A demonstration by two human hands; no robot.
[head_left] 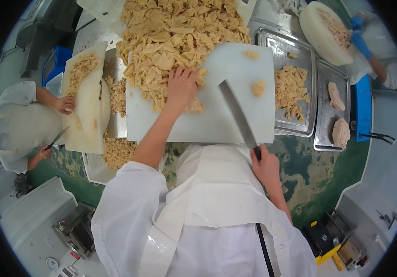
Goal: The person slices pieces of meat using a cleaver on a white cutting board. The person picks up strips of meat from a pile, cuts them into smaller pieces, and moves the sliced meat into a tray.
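A big heap of pale beige, ragged meat pieces [180, 32] covers the far half of a white cutting board [221, 120] in front of me. My left hand [181, 87] rests palm down on the near edge of the heap, fingers spread over the pieces. My right hand [265, 164] grips the dark handle of a long knife [236, 111]. Its blade lies flat across the bare part of the board, pointing away from me. Two small cut pieces [257, 87] lie on the board to the right of the blade.
A metal tray [300, 124] on the right holds cut pieces, and a second tray [327, 143] holds larger slabs. On the left a person cuts at another white board [87, 134] with a knife. At the far right another person in blue gloves works at a round board [318, 37].
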